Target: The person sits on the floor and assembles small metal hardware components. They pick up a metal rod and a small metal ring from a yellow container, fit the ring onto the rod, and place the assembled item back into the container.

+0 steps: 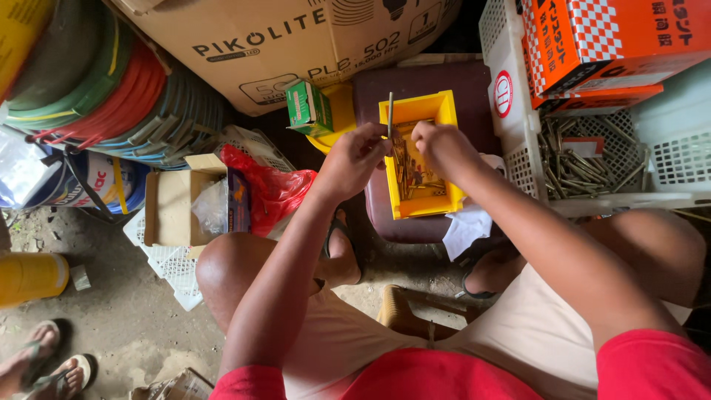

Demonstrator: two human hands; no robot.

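My left hand [354, 159] pinches a long metal nail [390, 111] that stands upright above a yellow plastic bin [444, 107]. My right hand [438, 144] hovers over the bin with its fingers curled down among the nails inside; whether it grips any is hidden. The bin holds several brass-coloured nails [406, 167] and rests on a dark maroon stool [378, 85] in front of my knees.
A white crate [518, 159] with several long nails stands at right, orange checkered boxes [592, 41] on it. A small green box [307, 107], a large cardboard carton [289, 37], coiled hoses [111, 89], an open carton [174, 204] and a red bag [270, 189] lie left. Another person's sandalled feet [44, 363] show bottom left.
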